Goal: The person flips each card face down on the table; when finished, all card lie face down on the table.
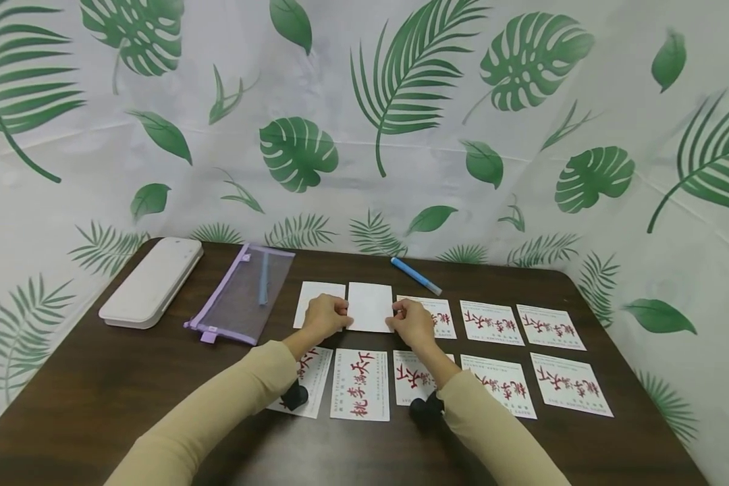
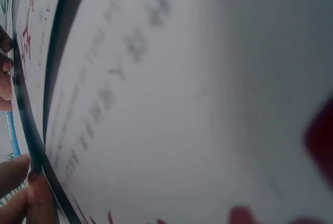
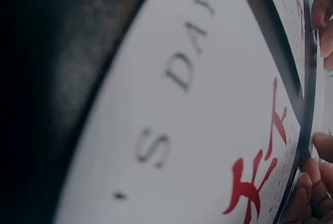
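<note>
A blank white card [image 1: 370, 305] is pinched along its two side edges, the left hand [image 1: 325, 316] at its lower left and the right hand [image 1: 414, 325] at its lower right. Partly behind the left hand lies a second blank card [image 1: 316, 293]. The right hand and its wrist cover parts of two cards with red Chinese characters, one printed card [image 1: 443, 317] beside it and another printed card [image 1: 408, 388] below. Just below the held card is an upright printed card [image 1: 360, 385]. In the left wrist view, the fingertips [image 2: 41, 198] show at the lower left; the right wrist view has fingers [image 3: 312, 182] at its right edge.
More printed cards lie to the right, such as the far-right card [image 1: 551, 327]. A blue pen [image 1: 416, 276] rests behind the cards. To the left are a purple mesh zip pouch [image 1: 233, 297] with a blue pen inside and a white case [image 1: 153, 282], all on a dark table [image 1: 85, 398].
</note>
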`<state>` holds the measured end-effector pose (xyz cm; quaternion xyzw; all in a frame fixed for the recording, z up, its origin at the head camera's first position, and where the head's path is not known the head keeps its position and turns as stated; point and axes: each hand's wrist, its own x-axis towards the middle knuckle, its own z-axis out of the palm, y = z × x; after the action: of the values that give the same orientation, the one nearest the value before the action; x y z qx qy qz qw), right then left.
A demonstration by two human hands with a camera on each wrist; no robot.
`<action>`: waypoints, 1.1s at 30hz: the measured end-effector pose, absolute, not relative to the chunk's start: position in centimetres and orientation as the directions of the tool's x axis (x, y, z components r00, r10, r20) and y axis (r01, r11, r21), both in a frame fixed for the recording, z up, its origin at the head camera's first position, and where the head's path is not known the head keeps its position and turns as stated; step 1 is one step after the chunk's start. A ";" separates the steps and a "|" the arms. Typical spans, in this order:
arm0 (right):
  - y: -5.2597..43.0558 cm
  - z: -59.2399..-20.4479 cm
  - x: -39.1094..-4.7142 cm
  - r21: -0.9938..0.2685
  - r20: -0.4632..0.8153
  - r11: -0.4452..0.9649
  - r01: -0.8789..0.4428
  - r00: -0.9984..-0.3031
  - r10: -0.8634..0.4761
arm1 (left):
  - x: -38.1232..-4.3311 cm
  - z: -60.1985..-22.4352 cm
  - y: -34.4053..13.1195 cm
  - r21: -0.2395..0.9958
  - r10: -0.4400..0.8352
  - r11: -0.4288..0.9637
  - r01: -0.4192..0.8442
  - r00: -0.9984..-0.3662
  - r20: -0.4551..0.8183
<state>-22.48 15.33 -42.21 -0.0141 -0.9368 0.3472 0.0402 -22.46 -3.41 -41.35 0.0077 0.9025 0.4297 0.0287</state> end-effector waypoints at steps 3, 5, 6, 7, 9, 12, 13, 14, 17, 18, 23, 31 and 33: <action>15.3 -42.3 -22.5 -0.650 0.038 0.760 0.021 -0.997 0.060 | -22.5 -41.3 -3.4 0.760 0.057 0.650 0.008 -0.998 -0.038; 15.3 -42.3 -22.5 -0.647 0.037 0.762 0.021 -0.998 0.059 | -22.5 -41.2 -3.4 0.749 0.069 0.662 0.024 -0.997 -0.029; 15.3 -42.2 -22.5 -0.647 0.037 0.762 0.023 -0.997 0.061 | -22.5 -41.2 -3.4 0.744 0.076 0.667 0.034 -0.997 -0.022; 15.3 -42.2 -22.4 -0.647 0.039 0.762 0.021 -0.997 0.061 | -22.6 -41.1 -3.4 0.738 0.082 0.673 0.045 -0.997 -0.014; 15.3 -42.1 -22.4 -0.646 0.044 0.763 0.015 -0.997 0.057 | -22.6 -41.1 -3.3 0.724 0.091 0.686 0.064 -0.996 0.002; 15.3 -42.1 -22.4 -0.640 0.059 0.769 -0.001 -0.997 0.048 | -22.5 -41.0 -3.3 0.711 0.094 0.699 0.073 -0.995 0.010; 15.3 -42.1 -22.3 -0.639 0.062 0.769 -0.004 -0.997 0.047 | -22.5 -41.0 -3.3 0.708 0.093 0.703 0.072 -0.996 0.009; 15.3 -42.2 -22.3 -0.636 0.066 0.772 -0.006 -0.997 0.047 | -22.5 -41.0 -3.3 0.704 0.093 0.706 0.072 -0.996 0.008; 15.2 -42.4 -22.2 -0.624 0.073 0.781 -0.010 -0.996 0.045 | -22.4 -41.2 -3.2 0.694 0.093 0.716 0.075 -0.996 0.012; 15.1 -42.5 -22.2 -0.623 0.074 0.782 -0.012 -0.996 0.044 | -22.4 -41.3 -3.2 0.691 0.096 0.719 0.078 -0.995 0.013; 15.9 -42.7 -21.9 -0.636 0.110 0.771 -0.037 -0.993 0.043 | -22.2 -41.5 -2.7 0.679 0.117 0.728 0.096 -0.993 0.015; 20.4 -41.5 -22.6 -0.755 0.103 0.654 0.042 -0.978 0.182 | -22.7 -40.2 -1.3 0.763 0.182 0.633 0.134 -0.983 0.022; 21.8 -41.4 -22.9 -0.778 0.069 0.622 0.084 -0.974 0.217 | -22.9 -39.8 -0.7 0.787 0.203 0.605 0.122 -0.979 -0.003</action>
<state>-22.88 21.79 -41.44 -0.0837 -0.8972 0.4265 0.0781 -22.94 -0.66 -39.84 0.0909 0.8945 0.4353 0.0461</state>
